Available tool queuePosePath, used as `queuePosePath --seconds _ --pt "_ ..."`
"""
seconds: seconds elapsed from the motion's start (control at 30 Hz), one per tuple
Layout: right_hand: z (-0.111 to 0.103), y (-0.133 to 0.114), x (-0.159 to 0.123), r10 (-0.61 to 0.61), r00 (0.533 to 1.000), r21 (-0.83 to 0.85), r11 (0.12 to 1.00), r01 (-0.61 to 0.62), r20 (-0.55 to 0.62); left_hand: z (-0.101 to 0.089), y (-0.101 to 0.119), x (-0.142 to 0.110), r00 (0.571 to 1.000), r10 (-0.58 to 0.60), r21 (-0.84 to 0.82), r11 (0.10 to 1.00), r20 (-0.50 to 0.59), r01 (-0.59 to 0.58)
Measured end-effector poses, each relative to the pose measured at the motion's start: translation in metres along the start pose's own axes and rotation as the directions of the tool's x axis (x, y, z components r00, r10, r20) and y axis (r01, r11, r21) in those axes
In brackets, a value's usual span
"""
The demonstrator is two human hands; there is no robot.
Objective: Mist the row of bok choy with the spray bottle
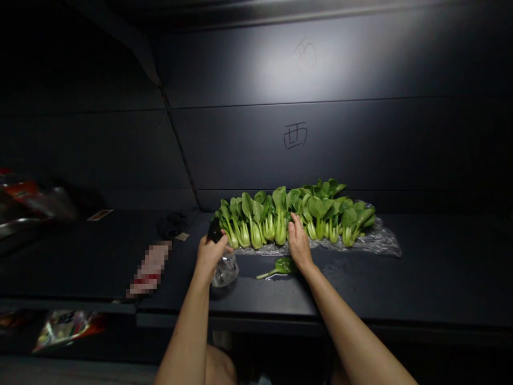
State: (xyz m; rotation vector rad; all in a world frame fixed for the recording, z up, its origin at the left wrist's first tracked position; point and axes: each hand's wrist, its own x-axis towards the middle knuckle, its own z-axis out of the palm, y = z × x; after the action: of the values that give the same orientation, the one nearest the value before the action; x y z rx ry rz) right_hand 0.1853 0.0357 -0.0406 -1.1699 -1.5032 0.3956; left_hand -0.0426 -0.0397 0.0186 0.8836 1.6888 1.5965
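Note:
My left hand (211, 255) is wrapped round the neck of a clear spray bottle (225, 272) with a black spray head (215, 230). The bottle is upright at the left end of a row of bok choy (256, 235). Green leaves point up and pale stalks face me; the heads stand on clear plastic film (382, 239). At the front of the row, my right hand (298, 243) has its fingers stretched out against the bok choy, with no object visible in its grip. A loose bok choy leaf (284, 266) lies on the wet shelf beside my right wrist.
The dark shelf (360, 289) ends at a front edge near my forearms. A back panel (236, 144) with handwritten marks rises behind the greens. To the left are a dark cloth (172, 224), a blurred-out pink item (150, 267), a small card (100, 215) and packaged goods (66, 327) lower down.

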Motion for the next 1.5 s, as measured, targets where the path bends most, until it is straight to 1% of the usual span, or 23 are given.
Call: queuePosePath --seconds 0.17,0.27,0.37,0.5,0.6,0.73,0.9,1.13,1.37,1.5 --pt "-0.003 0.000 0.000 -0.004 1.000 0.024 1.000 0.005 -0.024 0.009 0.007 -0.009 0.997 0.052 -0.008 0.999 0.054 -0.051" --pt "-0.006 0.001 0.000 -0.014 0.999 0.015 1.000 0.014 -0.034 0.020 0.011 -0.017 0.988 0.084 -0.019 0.996 0.126 -0.082" --pt "-0.009 0.001 0.000 -0.011 0.999 0.007 1.000 0.012 -0.033 0.033 0.010 -0.022 0.977 0.112 -0.023 0.994 0.184 -0.110" --pt "-0.013 0.002 0.001 0.007 1.000 0.003 1.000 -0.007 -0.025 0.049 0.006 -0.025 0.968 0.106 -0.033 0.994 0.227 -0.101" --pt "-0.014 0.003 0.002 0.022 0.999 0.004 1.000 -0.022 -0.022 0.057 0.006 -0.026 0.968 0.103 -0.066 0.994 0.231 -0.090" --pt "-0.015 0.002 0.001 0.030 0.999 0.007 1.000 -0.030 -0.019 0.062 0.007 -0.028 0.966 0.108 -0.092 0.992 0.235 -0.089" --pt "-0.017 0.000 0.001 0.045 0.999 -0.001 0.999 -0.045 -0.002 0.065 0.007 -0.030 0.960 0.110 -0.077 0.993 0.259 -0.093" --pt "-0.016 0.001 0.001 0.060 0.998 0.010 0.998 -0.060 0.018 0.065 0.007 -0.029 0.959 0.126 -0.101 0.990 0.253 -0.103" --pt "-0.016 0.005 0.000 0.056 0.998 0.026 0.998 -0.056 0.005 0.066 0.009 -0.032 0.956 0.127 -0.050 0.992 0.263 -0.117" --pt "-0.017 0.008 0.001 0.046 0.999 0.035 0.998 -0.045 -0.027 0.071 0.014 -0.037 0.959 0.123 -0.085 0.991 0.255 -0.104"
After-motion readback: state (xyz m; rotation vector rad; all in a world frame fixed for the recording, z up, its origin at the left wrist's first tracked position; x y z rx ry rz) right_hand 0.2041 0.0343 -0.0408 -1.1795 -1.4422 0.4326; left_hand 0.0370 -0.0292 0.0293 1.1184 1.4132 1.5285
